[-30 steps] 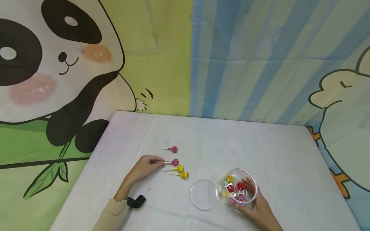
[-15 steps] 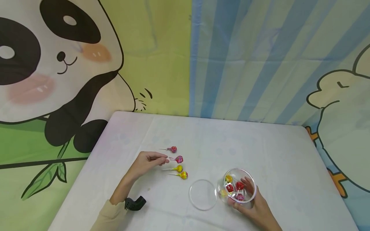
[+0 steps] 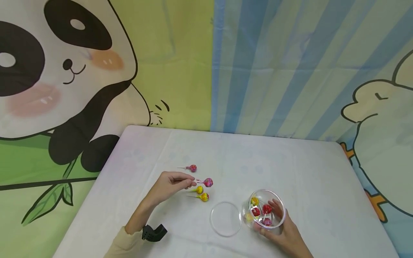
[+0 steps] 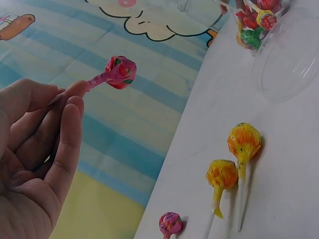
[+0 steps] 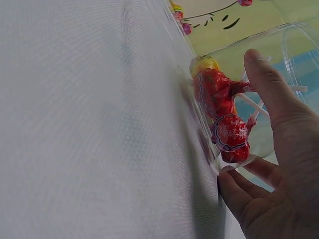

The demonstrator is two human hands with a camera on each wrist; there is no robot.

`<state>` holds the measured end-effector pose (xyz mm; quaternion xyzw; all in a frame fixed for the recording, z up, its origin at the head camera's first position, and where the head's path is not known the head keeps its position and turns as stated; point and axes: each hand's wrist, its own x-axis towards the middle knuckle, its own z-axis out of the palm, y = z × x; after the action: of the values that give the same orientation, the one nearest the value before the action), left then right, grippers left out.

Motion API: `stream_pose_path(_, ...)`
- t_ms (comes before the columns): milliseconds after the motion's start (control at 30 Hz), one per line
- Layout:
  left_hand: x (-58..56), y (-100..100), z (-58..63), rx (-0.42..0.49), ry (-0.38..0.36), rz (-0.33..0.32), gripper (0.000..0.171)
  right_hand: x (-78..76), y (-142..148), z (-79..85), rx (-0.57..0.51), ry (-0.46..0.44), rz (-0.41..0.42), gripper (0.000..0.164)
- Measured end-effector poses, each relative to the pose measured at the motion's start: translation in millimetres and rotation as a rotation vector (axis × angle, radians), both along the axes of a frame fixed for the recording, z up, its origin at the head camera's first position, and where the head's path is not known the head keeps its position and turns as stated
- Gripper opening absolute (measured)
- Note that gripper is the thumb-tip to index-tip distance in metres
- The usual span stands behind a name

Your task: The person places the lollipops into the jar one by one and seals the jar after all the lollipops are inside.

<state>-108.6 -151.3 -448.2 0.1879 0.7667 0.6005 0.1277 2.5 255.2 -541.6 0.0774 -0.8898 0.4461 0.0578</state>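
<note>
Over the tabletop (image 3: pixel 290 172), pink lollipop (image 3: pixel 208 182): lifted, stick pinched by the left hand (image 3: pixel 174 186).
Clear jar (image 3: pixel 266 190): off to the right and closer in, mouth up, gripped round the wall by the right hand (image 3: pixel 285 233).
Long axis: stick running left to right, candy end on the jar side.
Clear lid (image 3: pixel 226 219): lying flat just beside the jar.

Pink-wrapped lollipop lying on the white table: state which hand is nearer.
Left. The left hand, pinching another pink lollipop, is close beside the lying lollipop; the right hand is farther off to the right, gripping the clear plastic jar.
</note>
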Motion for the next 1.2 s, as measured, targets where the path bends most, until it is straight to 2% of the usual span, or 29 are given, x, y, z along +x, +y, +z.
stream_pose_path(300, 5.4, 19, 6.8, 0.059, -0.028, -0.106, 0.024, 1.7, 0, -3.6, -0.002, 0.029, 0.012, 0.101)
stream_pose_path(433, 4.8, 29, 10.1, 0.056, -0.027, -0.14, 0.022, 1.2, -1, -5.0, -0.002, 0.024, 0.0, 0.102)
stream_pose_path(800, 1.4, 69, 21.7, 0.028, -0.018, -0.294, 0.02, 0.7, 1, -3.1, 0.021, -0.005, -0.015, 0.103)
stream_pose_path(1200, -0.3, 101, 27.3, 0.044, 0.008, -0.369, 0.02, 0.2, -1, 1.4, 0.021, -0.014, -0.023, 0.102)
